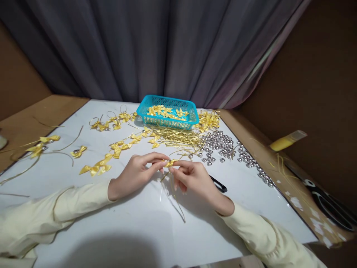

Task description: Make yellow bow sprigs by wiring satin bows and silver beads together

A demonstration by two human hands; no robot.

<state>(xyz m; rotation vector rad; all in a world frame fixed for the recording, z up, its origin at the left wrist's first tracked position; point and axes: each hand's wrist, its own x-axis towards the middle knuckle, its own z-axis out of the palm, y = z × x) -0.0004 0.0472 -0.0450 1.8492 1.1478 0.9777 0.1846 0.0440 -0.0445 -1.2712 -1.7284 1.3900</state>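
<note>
Head view — left hand (pixel 138 169) and right hand (pixel 195 179): each grip pinched on one yellow ribbon bow (pixel 170 163) — fingertips nearly meeting.

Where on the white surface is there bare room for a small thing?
Bare: the white surface between the left sleeve and the dangling wires. Crowded: near the blue basket, with yellow bows, gold wires and silver beads.

The left hand (pixel 131 173) and right hand (pixel 195 180) partly cover the bow (pixel 170 163) from me. Beside the right, the black tool (pixel 218 184) has one end hidden.
</note>
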